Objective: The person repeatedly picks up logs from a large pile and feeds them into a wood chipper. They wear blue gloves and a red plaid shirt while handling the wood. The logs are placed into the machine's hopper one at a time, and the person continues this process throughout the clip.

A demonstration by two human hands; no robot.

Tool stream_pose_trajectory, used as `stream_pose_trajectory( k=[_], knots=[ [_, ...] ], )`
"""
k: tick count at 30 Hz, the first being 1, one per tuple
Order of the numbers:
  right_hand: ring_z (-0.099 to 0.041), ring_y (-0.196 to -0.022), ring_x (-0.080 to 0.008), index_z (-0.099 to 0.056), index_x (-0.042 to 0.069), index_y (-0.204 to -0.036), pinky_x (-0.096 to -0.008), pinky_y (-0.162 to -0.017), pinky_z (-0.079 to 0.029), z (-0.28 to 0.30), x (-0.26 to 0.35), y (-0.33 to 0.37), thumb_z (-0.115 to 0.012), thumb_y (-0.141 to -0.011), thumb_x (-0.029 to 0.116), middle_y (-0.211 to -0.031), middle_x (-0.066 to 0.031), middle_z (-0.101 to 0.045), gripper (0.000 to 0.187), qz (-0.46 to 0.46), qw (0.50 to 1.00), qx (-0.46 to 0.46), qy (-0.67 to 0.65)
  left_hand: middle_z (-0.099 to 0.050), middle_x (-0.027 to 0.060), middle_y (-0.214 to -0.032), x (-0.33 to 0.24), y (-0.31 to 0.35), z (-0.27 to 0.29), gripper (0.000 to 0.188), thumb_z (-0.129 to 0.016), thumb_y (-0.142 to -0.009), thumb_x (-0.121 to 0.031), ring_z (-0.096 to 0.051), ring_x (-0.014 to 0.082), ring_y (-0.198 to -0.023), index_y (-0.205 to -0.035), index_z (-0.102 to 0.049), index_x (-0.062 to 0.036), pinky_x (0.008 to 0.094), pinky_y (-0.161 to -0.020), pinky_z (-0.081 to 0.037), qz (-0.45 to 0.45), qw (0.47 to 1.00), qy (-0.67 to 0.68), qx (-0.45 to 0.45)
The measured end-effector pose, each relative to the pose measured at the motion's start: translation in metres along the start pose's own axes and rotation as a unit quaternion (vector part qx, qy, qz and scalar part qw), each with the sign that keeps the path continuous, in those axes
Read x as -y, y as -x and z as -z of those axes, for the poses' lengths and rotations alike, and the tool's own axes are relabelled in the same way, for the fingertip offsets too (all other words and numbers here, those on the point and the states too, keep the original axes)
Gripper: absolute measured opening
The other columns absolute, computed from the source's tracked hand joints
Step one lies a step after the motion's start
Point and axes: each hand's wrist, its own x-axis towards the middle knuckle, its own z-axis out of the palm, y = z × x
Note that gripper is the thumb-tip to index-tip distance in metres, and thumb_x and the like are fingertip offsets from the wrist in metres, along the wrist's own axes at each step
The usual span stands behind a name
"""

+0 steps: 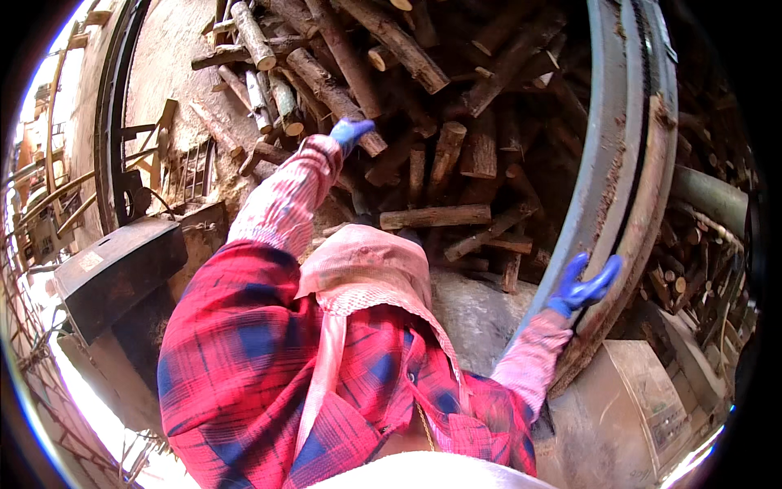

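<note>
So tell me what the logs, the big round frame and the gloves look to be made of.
Logs: raw wood, rough bark, pale sawn ends.
Round frame: probably steel, grey and flaking, rust-brown patches.
Gloves on the left hand and right hand: likely rubber or a coated fabric, smooth, bright blue.

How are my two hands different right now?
The left hand reaches far out to the stacked logs, while the right hand is lower and nearer, resting on the big rusty metal ring. The right hand's fingers are spread apart; the left hand's fingers are bunched and hard to make out. Both hands wear blue gloves and come out of pink patterned sleeves.
</note>
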Motion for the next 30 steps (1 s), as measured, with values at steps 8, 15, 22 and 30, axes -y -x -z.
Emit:
stream_pose_trajectory(
  k=[8,15,22,30],
  knots=[
    [-0.051,-0.123,-0.0354,-0.048,-0.006,-0.134,-0.0444,-0.107,-0.038,-0.027,0.113,0.211,-0.067,-0.086,0.020,-0.133,-0.0225,-0.053,0.058,-0.183,0.922,0.316,-0.130,-0.068,0.0209,-0.102,-0.008,-0.169,0.032,0.085,-0.081,-0.062,-0.066,-0.065,0.0361,-0.095,-0.108,-0.064,0.0040,0.0424,-0.084,-0.050,0.052,0.933,-0.079,-0.348],
    [-0.054,-0.120,-0.0291,-0.048,-0.002,-0.136,-0.0407,-0.103,-0.041,-0.028,0.111,0.315,-0.067,-0.087,0.010,-0.133,-0.0179,-0.054,0.054,-0.385,0.832,0.384,-0.108,-0.055,0.0274,-0.130,0.007,-0.244,0.031,0.116,-0.090,-0.052,-0.057,-0.053,0.0375,-0.123,-0.133,-0.041,0.0108,0.0418,-0.103,-0.042,0.066,0.931,-0.019,-0.358],
    [-0.048,-0.128,-0.0239,-0.043,-0.001,-0.140,-0.0352,-0.109,-0.038,-0.106,0.174,0.221,-0.059,-0.092,0.005,-0.139,-0.0143,-0.049,0.051,-0.531,0.650,0.348,-0.419,-0.063,0.0167,-0.117,-0.041,-0.078,0.091,0.059,-0.073,-0.078,-0.046,-0.061,0.0305,-0.103,-0.124,-0.060,-0.0136,0.0467,-0.091,-0.051,0.096,0.918,0.384,-0.028],
    [-0.063,-0.104,-0.0215,-0.054,-0.001,-0.128,-0.0338,-0.093,-0.050,-0.167,0.287,0.123,-0.062,-0.093,0.037,-0.118,-0.0136,-0.065,0.052,-0.502,0.168,0.433,-0.730,-0.060,0.0111,-0.124,-0.049,0.209,-0.008,0.066,-0.068,-0.084,-0.040,-0.058,0.0261,-0.113,-0.134,-0.049,-0.0016,0.0430,-0.103,-0.043,0.102,0.840,0.365,0.388]
  ],
)
